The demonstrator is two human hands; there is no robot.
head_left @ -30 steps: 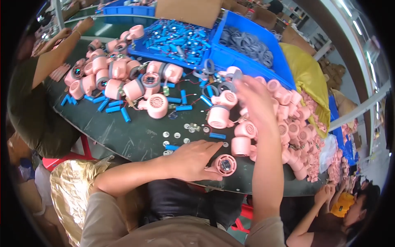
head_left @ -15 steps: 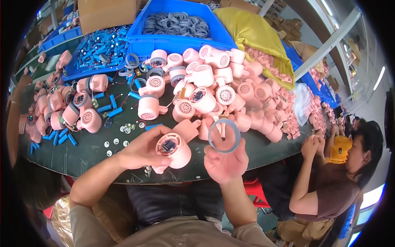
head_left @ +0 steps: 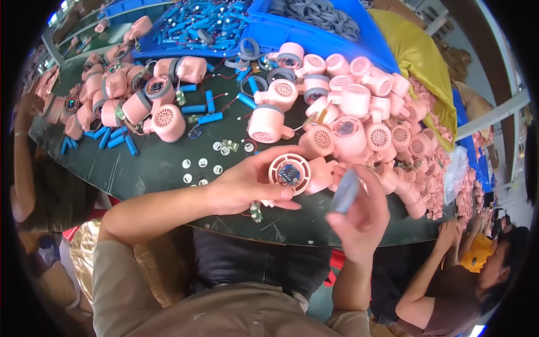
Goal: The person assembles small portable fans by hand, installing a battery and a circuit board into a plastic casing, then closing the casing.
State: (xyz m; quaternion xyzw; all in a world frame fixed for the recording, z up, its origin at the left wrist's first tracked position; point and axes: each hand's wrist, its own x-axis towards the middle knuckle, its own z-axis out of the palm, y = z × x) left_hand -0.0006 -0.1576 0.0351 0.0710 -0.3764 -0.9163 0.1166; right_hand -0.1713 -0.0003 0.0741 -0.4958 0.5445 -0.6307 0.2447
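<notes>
My left hand [head_left: 244, 185] is closed around a pink plastic fan housing [head_left: 289, 173]. The housing's round open end faces up and shows a dark circuit board inside; a pink handle part extends to its right. In the fingers of my right hand [head_left: 365, 219] is a grey ring [head_left: 345, 191], tilted nearly edge-on. The ring is close to the right of the housing, and I cannot tell whether they touch. A small green circuit board [head_left: 256, 212] hangs or lies just below my left hand.
Pink housings [head_left: 353, 101] are heaped beyond my hands, with another group [head_left: 167, 122] at left. Blue cylindrical cells [head_left: 210, 117] and white discs [head_left: 202, 162] lie on the dark green table [head_left: 151, 168]. Blue bins [head_left: 292, 31] stand behind. A co-worker [head_left: 449, 281] sits at right; another person's arm [head_left: 22, 151] shows at left.
My view has swung left, so the table's things appear further right. The grey ring has turned from face-on to nearly edge-on and come nearer the housing, whose open end has tipped toward me.
</notes>
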